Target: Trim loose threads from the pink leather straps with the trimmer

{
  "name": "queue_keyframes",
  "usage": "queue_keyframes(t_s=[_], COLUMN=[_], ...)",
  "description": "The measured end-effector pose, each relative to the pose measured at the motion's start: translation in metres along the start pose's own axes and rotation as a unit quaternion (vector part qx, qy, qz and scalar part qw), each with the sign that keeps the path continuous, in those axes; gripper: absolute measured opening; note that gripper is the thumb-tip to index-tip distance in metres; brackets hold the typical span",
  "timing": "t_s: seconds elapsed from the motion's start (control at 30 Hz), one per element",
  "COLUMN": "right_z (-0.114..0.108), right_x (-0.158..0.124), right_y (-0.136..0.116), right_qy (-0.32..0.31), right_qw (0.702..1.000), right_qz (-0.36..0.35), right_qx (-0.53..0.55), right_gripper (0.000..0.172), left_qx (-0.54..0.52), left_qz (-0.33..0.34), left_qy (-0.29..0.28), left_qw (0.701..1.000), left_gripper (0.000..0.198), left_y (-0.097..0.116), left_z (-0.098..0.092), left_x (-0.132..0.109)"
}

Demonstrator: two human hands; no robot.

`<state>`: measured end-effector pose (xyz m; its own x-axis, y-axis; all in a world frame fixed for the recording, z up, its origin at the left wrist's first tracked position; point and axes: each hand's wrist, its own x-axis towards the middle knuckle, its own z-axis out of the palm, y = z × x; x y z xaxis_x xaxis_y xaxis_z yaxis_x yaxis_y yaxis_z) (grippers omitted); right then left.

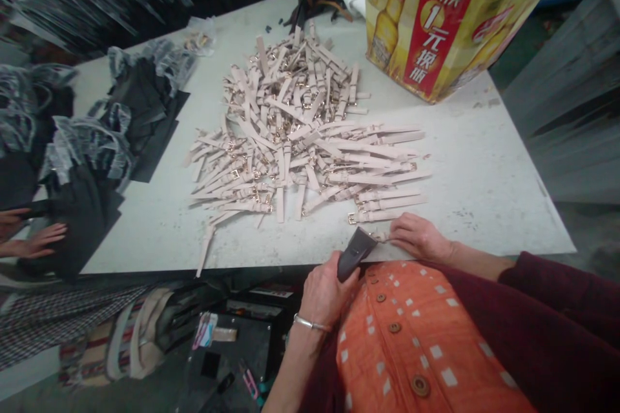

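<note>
My left hand (325, 292), a bracelet on its wrist, is closed around a dark grey handheld tool (356, 253) shaped like a hair clipper. The tool's wide end points up and right, close to a beige buckle strap (382, 237) at the table's front edge. The fingers of my right hand (420, 237) pinch that strap; much of it is hidden behind them. Just beyond lie several similar straps in a rough row, one with a gold buckle (352, 219). A large heap of beige straps (290, 116) covers the middle of the table.
A yellow and red beer carton (436, 26) stands at the back right of the white table (489, 193). Dark pieces with plastic-wrapped handles (140, 97) lie on the left, beside another person's hands (36, 242). Below the table edge is a dark box (242, 348) with pink-handled snips (250, 382).
</note>
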<state>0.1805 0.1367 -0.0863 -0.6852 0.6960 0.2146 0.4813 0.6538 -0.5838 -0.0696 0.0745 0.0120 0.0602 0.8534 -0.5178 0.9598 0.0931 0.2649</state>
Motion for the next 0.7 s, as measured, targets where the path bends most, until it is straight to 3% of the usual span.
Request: queue_keyframes(t_s=[0.37, 0.7], right_z=[0.002, -0.005], right_x=[0.004, 0.014], right_y=[-0.005, -0.011], right_qy=[0.0, -0.021], right_qw=[0.999, 0.999], right_qz=[0.036, 0.033], right_qx=[0.001, -0.036], right_gripper=[0.022, 0.017], left_qx=[0.037, 0.02], left_qz=[-0.017, -0.052], left_qy=[-0.027, -0.021], left_qw=[0.999, 0.998], left_gripper=[0.029, 0.032], left_y=[0.016, 0.009], left_z=[0.004, 0.009], left_x=[0.003, 0.003])
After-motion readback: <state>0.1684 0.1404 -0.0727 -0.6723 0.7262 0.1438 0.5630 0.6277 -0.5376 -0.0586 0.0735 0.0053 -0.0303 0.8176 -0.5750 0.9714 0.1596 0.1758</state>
